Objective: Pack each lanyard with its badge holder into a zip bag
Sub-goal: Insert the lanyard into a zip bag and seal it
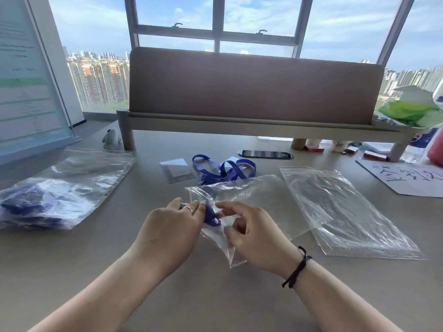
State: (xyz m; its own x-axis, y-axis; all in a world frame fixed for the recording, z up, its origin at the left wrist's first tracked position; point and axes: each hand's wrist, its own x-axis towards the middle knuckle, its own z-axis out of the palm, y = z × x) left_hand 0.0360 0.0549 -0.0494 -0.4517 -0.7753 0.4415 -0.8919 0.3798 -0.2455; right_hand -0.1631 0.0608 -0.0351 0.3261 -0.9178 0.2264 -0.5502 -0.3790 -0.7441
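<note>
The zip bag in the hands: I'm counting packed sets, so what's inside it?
Inside the zip bag, only a bunched blue lanyard shows at its mouth, between the left hand and right hand. The hands cover whether any badge holder is inside.

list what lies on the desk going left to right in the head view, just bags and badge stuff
filled zip bags → clear badge holder → blue lanyard → empty zip bags

No legible text: white paper sheet (405,180) has big handwritten black strokes, cropped; standing printed board (24,75) too blurred.
</note>
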